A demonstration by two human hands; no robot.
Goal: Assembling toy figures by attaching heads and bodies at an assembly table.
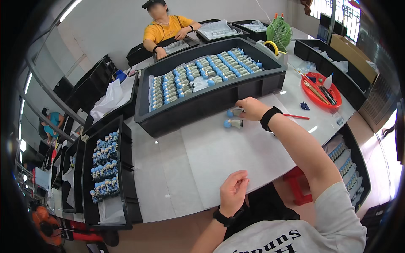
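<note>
White table (160, 173) in the head view, black tray (211, 103) across it. Right hand (251, 109) has fingers narrowed at a blue-headed figurine (230, 113) on the table; pinched or just touching, can't tell. Left hand (233, 189) loosely open, empty. Risk: careless finger sweep knocks the second figurine (233, 123) just beside.

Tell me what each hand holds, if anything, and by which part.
The right hand touches a blue-headed figurine at its body end; whether it grips cannot be told. The left hand shows nothing held.
</note>
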